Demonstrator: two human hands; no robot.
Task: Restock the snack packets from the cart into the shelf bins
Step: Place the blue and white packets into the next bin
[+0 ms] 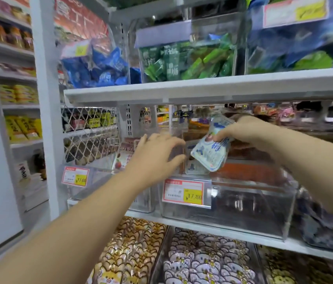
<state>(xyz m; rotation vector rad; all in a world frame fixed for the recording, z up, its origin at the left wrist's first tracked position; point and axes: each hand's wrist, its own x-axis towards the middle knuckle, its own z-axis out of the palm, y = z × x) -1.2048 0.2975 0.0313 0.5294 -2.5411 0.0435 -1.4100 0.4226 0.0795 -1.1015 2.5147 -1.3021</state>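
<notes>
While your right hand (243, 132) curls its fingers and thumb round the pale blue snack packet (210, 152), the packet hangs tilted over the rear of the clear bin (243, 212).

- Packet in hand: blue characters on white, too blurred to read.
- Clear bin, contents: a second pale blue packet (196, 168) stands at its rear left, just under the one you hold. Orange-red packs lie behind it.
- Clear bin, front: a red-bordered price label (184, 193) whose yellow patch reads 17.80. The small print is illegible.
- Left of the bin: a second price label (75, 177) with a yellow patch, its figures unclear.
- Your left hand (155, 154): fingers spread wide and holding nothing, at the bin's upper left corner. You cannot tell whether it touches.
- Above the bin, on the next shelf up: green packets (182, 62) in a clear container, with blue packets (100, 68) to their left.
- Below the bin: gold animal-face packets (133, 247) and white bear-face packets (208, 261) in rows.
</notes>
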